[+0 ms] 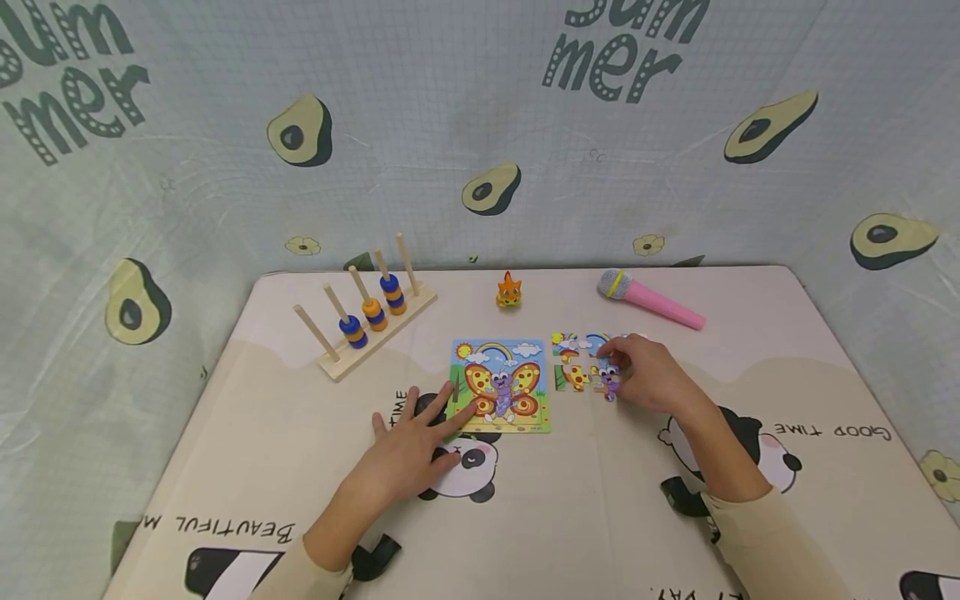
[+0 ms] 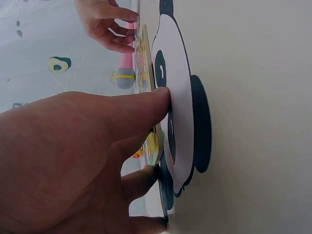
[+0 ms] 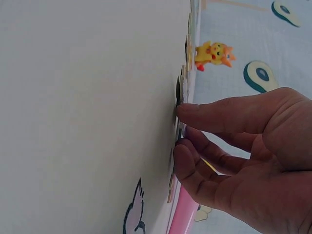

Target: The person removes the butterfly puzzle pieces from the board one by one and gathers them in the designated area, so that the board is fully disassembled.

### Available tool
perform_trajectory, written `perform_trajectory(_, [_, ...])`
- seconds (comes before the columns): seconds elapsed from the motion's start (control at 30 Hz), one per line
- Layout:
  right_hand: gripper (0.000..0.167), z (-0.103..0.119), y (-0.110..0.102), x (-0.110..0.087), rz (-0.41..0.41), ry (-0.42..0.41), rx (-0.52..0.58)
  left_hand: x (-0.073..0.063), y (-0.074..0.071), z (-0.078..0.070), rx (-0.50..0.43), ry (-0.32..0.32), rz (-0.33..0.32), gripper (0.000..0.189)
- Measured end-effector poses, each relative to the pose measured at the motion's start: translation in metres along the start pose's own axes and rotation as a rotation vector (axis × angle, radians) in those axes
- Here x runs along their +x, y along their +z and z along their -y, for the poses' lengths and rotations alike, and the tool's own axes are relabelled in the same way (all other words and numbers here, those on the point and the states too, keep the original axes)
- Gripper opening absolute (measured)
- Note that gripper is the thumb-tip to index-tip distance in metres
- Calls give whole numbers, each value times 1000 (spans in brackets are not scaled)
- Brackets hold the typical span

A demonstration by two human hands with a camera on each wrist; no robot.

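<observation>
A square butterfly puzzle (image 1: 500,386) lies flat near the middle of the table, its picture showing a rainbow and a sun. My left hand (image 1: 408,454) has its fingers spread, the fingertips resting on the puzzle's left edge and the thumb on the tablecloth. To the right of the puzzle lie several loose puzzle pieces (image 1: 574,377). There my right hand (image 1: 654,375) pinches a purple puzzle piece (image 1: 609,379) low at the table between curled fingers and thumb. The right wrist view shows the pieces (image 3: 183,80) edge-on, the fingers hiding part of them.
A wooden peg stand (image 1: 378,333) with blue and orange rings stands at the back left. A small orange-yellow toy figure (image 1: 509,292) sits behind the puzzle. Behind the right hand lies a pink toy microphone (image 1: 656,300). A printed tablecloth (image 1: 555,517) covers the table; a curtain (image 1: 420,100) hangs behind.
</observation>
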State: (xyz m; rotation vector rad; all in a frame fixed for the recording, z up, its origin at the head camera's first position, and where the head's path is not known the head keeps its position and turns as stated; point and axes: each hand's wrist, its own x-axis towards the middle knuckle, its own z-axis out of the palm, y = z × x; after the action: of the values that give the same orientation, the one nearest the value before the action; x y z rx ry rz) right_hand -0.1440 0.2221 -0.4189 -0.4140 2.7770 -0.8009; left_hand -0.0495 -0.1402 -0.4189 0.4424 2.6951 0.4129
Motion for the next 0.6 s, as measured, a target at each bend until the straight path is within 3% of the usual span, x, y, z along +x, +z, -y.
perform_trajectory(0.6, [45, 6, 1, -4, -15, -27, 35, 0, 1, 1, 5, 2, -2, 63])
